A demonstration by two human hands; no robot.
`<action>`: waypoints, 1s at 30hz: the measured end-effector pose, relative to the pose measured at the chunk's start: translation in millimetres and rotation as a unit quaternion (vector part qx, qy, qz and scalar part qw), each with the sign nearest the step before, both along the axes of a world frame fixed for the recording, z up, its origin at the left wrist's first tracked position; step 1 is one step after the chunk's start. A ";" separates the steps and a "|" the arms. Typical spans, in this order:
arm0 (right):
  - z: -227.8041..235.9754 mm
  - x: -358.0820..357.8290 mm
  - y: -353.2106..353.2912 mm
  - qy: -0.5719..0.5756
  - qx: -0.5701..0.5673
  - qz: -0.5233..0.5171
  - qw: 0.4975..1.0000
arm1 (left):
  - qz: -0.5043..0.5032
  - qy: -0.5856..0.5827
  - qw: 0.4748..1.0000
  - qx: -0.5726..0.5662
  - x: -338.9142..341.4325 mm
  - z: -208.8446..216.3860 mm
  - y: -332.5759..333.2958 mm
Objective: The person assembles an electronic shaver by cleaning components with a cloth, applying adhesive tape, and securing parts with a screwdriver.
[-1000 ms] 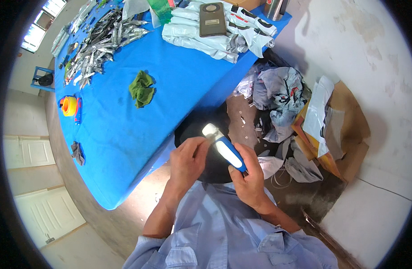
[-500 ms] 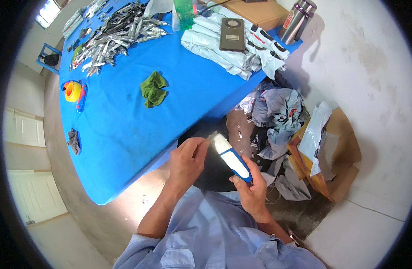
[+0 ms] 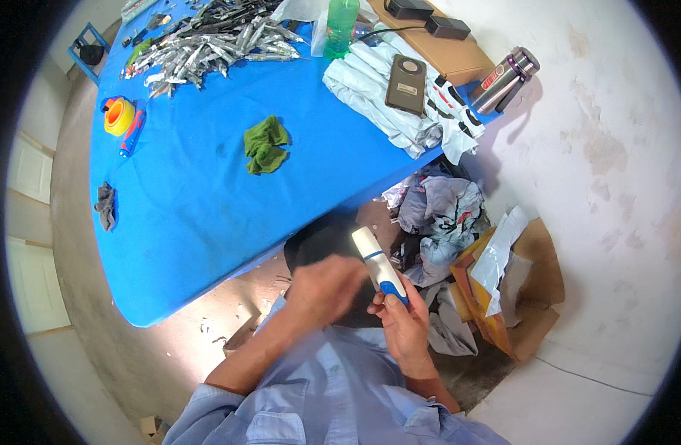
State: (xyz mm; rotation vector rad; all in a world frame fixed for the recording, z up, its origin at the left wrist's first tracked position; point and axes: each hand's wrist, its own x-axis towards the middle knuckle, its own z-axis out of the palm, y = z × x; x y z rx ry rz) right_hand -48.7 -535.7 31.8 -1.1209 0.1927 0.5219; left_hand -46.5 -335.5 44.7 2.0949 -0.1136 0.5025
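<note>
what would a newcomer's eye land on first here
Probably the bright blue table, with a heap of slim silvery things toward its far side. Then the white-and-blue device in the right hand, the left hand blurred beside it.

Cloth (image 3: 266, 145) on table (image 3: 188, 215), flask (image 3: 503, 81) and carton (image 3: 542, 276) right
</note>
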 end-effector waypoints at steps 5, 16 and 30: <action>4.4 -1.4 8.2 0.001 0.012 -0.002 1.000 | 0.028 -0.031 0.999 0.013 0.0 -19.5 1.1; 0.4 -4.1 21.5 0.021 0.079 -0.018 0.997 | -0.012 -0.018 1.000 -0.002 -8.5 -14.2 4.7; 5.4 -5.1 29.6 -0.006 0.038 -0.020 0.999 | 0.018 0.007 1.000 -0.016 -2.7 -15.9 15.5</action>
